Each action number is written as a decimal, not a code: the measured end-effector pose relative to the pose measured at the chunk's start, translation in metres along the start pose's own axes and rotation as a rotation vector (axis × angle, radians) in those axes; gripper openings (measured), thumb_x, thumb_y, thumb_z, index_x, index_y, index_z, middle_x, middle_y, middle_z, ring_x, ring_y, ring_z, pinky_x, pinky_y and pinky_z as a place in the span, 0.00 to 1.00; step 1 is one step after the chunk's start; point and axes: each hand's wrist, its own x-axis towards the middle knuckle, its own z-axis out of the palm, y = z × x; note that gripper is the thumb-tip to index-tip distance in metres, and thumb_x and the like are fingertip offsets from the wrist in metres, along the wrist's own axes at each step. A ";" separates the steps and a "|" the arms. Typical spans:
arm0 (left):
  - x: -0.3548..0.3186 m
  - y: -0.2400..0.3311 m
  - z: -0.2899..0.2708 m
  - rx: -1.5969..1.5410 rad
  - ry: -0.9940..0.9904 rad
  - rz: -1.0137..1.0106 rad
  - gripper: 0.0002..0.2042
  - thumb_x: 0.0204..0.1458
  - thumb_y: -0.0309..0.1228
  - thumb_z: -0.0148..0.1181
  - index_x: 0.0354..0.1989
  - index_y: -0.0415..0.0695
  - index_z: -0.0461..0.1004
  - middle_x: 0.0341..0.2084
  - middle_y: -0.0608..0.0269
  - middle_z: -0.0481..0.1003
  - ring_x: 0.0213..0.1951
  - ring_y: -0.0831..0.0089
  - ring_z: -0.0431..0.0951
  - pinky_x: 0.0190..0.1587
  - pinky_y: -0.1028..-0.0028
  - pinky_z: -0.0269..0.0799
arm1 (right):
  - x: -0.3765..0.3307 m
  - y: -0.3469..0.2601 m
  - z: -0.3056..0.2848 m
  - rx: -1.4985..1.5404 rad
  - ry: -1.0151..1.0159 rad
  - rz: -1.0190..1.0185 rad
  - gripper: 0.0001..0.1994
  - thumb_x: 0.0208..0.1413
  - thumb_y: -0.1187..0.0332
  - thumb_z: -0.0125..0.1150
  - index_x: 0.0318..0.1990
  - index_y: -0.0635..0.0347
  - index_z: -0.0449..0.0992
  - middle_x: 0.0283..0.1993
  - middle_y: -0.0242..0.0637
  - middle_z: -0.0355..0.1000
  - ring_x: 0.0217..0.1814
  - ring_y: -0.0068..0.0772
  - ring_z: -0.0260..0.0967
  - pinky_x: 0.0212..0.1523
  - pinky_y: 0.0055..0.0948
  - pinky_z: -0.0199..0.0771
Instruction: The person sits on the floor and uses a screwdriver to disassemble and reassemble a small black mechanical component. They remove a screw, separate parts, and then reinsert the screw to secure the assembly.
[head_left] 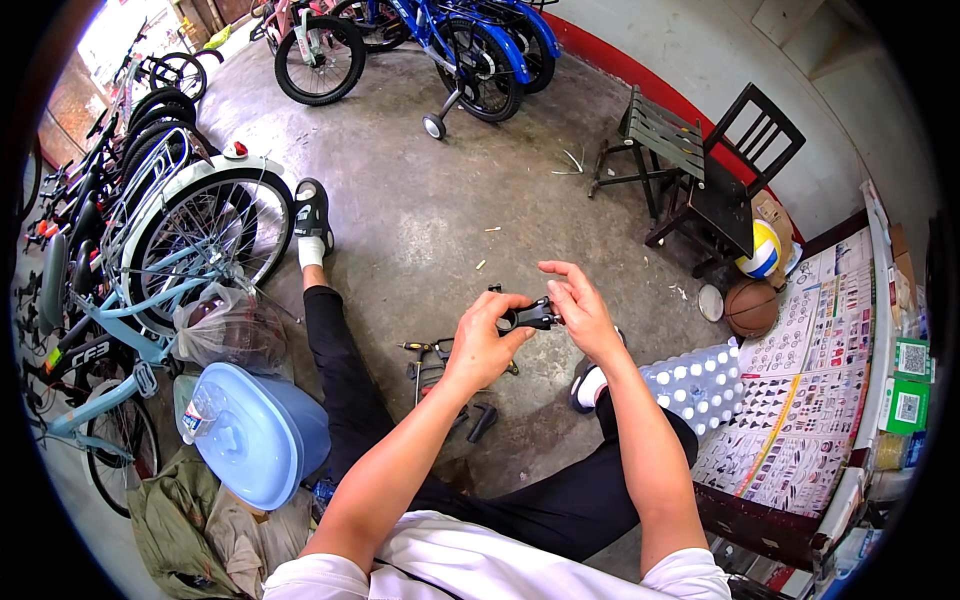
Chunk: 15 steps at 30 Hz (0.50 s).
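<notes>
Between my two hands is a black bicycle stem with a round clamp opening at its left end. My left hand pinches that clamp end between thumb and fingers. At the other end, my right hand has its thumb and a bent finger on the stem, with the other fingers held away from it. Small parts there are hidden by the fingers. Below my hands, black metal parts and tools lie on the floor, partly behind my left forearm. A black grip-shaped piece lies closer to me.
A light blue lidded bin stands left, beside a pale blue bicycle. Packed bottles, a basketball and a paper-covered bench are on the right. A dark chair and folding stool stand beyond. Blue bicycles stand at the back.
</notes>
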 end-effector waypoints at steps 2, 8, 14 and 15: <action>-0.001 0.000 -0.002 0.001 0.006 -0.002 0.20 0.49 0.25 0.75 0.53 0.45 0.81 0.45 0.59 0.79 0.49 0.60 0.81 0.50 0.63 0.77 | 0.000 -0.006 0.002 0.010 0.004 0.050 0.20 0.73 0.68 0.54 0.69 0.55 0.68 0.36 0.21 0.65 0.38 0.13 0.60 0.41 0.18 0.61; 0.000 0.000 0.000 0.002 0.009 -0.002 0.20 0.50 0.25 0.74 0.53 0.45 0.81 0.45 0.58 0.79 0.49 0.60 0.81 0.50 0.63 0.77 | 0.001 0.004 0.002 -0.039 0.008 -0.138 0.17 0.74 0.67 0.53 0.67 0.53 0.71 0.36 0.23 0.67 0.34 0.15 0.61 0.36 0.21 0.62; -0.001 0.002 -0.001 0.017 0.006 0.013 0.19 0.51 0.25 0.74 0.52 0.44 0.81 0.45 0.55 0.79 0.49 0.56 0.81 0.50 0.62 0.78 | -0.002 -0.005 0.003 -0.011 0.025 0.030 0.19 0.74 0.69 0.51 0.69 0.56 0.67 0.35 0.23 0.64 0.35 0.16 0.60 0.36 0.21 0.63; -0.001 0.001 -0.001 0.016 0.006 0.013 0.19 0.51 0.25 0.74 0.52 0.44 0.81 0.45 0.55 0.79 0.49 0.56 0.81 0.50 0.62 0.78 | -0.002 -0.004 0.001 0.014 0.013 0.008 0.20 0.74 0.69 0.51 0.70 0.56 0.67 0.36 0.23 0.64 0.35 0.15 0.60 0.37 0.21 0.63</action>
